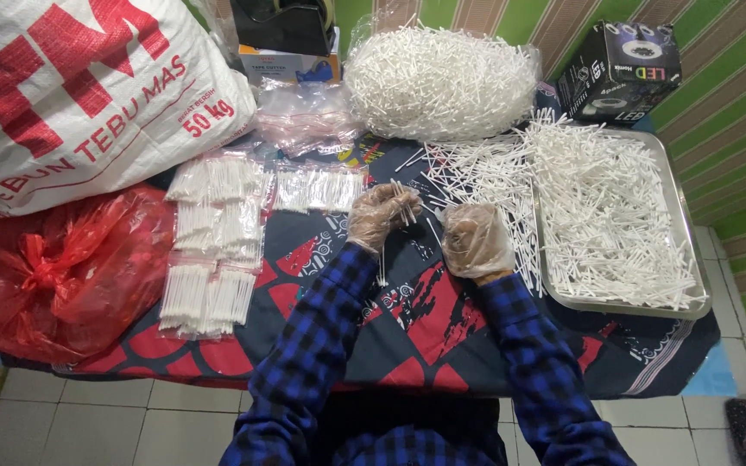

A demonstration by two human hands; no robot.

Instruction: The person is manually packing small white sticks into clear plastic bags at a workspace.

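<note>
White cotton swabs (406, 205) sit bunched in the gloved left hand (380, 216), closed around them, while the right hand (475, 240), curled empty, rests near the loose pile (477, 177) left of the metal tray (688, 306).

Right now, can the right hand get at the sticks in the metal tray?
Probably yes. The right hand is just beside the tray, and nothing stands between it and the white sticks heaped there; only loose sticks lie on the cloth.
</note>
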